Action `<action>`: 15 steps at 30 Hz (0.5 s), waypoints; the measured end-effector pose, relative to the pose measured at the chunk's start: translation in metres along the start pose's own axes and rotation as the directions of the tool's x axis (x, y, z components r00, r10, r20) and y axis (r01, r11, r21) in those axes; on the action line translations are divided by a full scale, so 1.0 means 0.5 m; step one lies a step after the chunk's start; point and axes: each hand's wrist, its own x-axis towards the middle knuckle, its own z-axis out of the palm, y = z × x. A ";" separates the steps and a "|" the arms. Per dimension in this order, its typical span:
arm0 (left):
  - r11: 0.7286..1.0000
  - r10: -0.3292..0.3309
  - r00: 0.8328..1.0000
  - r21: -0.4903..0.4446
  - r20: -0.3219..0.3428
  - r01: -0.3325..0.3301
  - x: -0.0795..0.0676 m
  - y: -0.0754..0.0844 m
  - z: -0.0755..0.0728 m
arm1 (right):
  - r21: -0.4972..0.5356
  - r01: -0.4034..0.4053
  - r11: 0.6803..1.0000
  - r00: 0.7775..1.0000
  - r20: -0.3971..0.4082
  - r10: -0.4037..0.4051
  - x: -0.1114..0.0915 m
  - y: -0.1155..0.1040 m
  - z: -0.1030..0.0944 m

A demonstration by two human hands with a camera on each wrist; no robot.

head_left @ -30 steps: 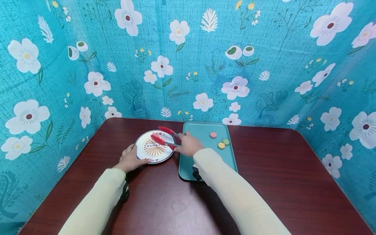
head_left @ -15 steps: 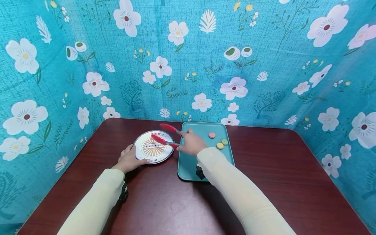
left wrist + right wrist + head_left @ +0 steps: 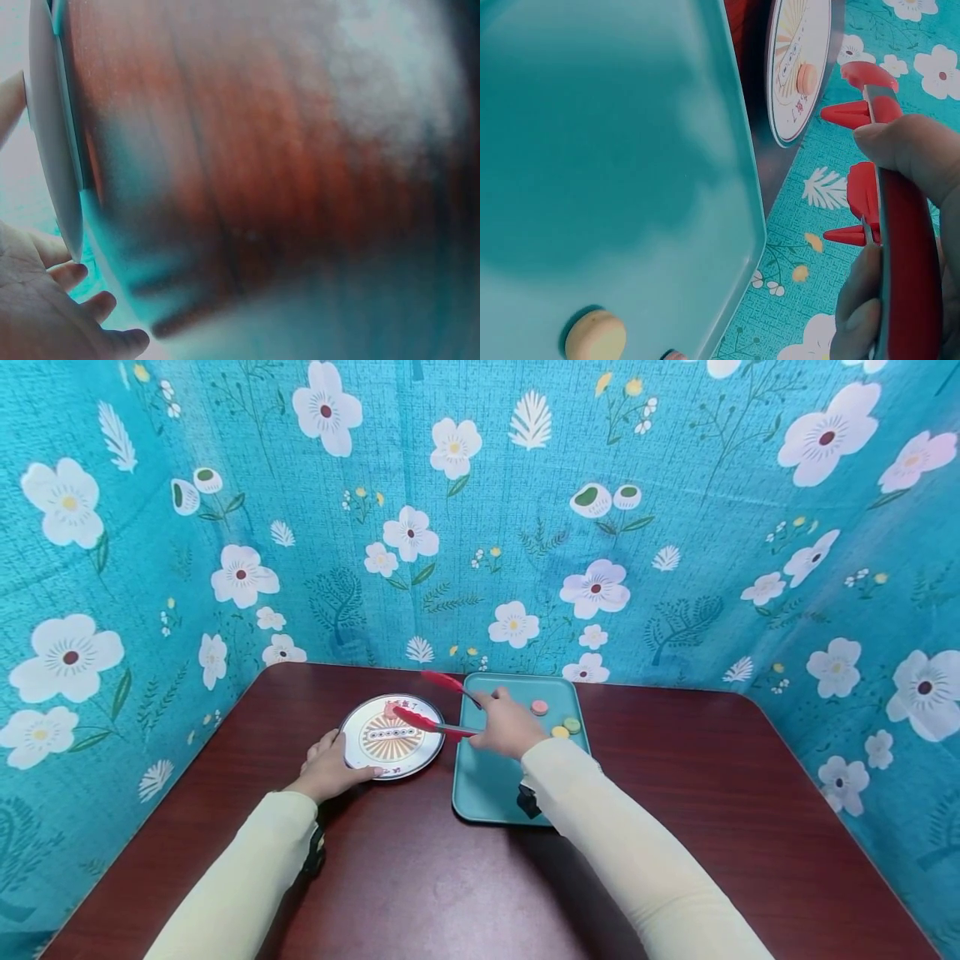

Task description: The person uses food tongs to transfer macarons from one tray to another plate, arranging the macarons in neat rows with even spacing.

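Note:
My right hand (image 3: pixel 512 727) grips a pair of red-tipped tongs (image 3: pixel 909 262), their arms spread apart with nothing between the tips. In the head view the lower tip overlaps the plate, and the upper one lies beyond its right edge. On the white patterned plate (image 3: pixel 393 760) sits a pink macaron (image 3: pixel 391 711), towards the back. My left hand (image 3: pixel 327 767) holds the plate's left rim between thumb and fingers. A teal tray (image 3: pixel 487 785) lies under my right hand, carrying a pink macaron (image 3: pixel 539 707), a green macaron (image 3: pixel 572 725) and a yellow macaron (image 3: pixel 560 732).
The dark reddish wooden table (image 3: pixel 697 777) extends to both sides of the tray and plate. A blue floral cloth (image 3: pixel 465 527) hangs behind it and along both sides. Only a narrow strip of table separates plate from tray.
My right hand has drawn the tongs to the right, away from the plate's middle, and their tips have spread. The pink macaron now shows on the plate. My left hand stays at the rim.

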 end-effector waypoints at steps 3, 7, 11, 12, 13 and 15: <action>1.000 -0.005 1.000 -0.006 -0.002 0.005 0.000 0.001 0.001 | 0.020 -0.009 1.000 1.000 -0.008 0.009 -0.006 0.007 -0.006; 1.000 -0.011 1.000 -0.014 -0.005 0.011 0.001 0.002 0.003 | 0.024 -0.024 0.999 1.000 -0.018 0.025 -0.012 0.020 -0.009; 1.000 -0.007 1.000 -0.014 -0.008 0.007 0.001 0.001 0.003 | 0.002 -0.040 0.999 0.999 -0.024 0.040 -0.016 0.033 -0.009; 1.000 -0.007 1.000 -0.014 -0.008 0.007 0.001 0.001 0.003 | -0.001 -0.042 0.999 0.999 -0.025 0.041 -0.017 0.036 -0.009; 1.000 -0.005 1.000 -0.013 -0.008 0.005 0.001 0.001 0.003 | -0.005 -0.042 0.999 0.999 -0.027 0.042 -0.018 0.040 -0.009; 1.000 0.000 1.000 -0.007 -0.007 -0.001 0.000 -0.001 0.005 | -0.009 -0.038 0.999 0.999 -0.032 0.038 -0.020 0.046 -0.010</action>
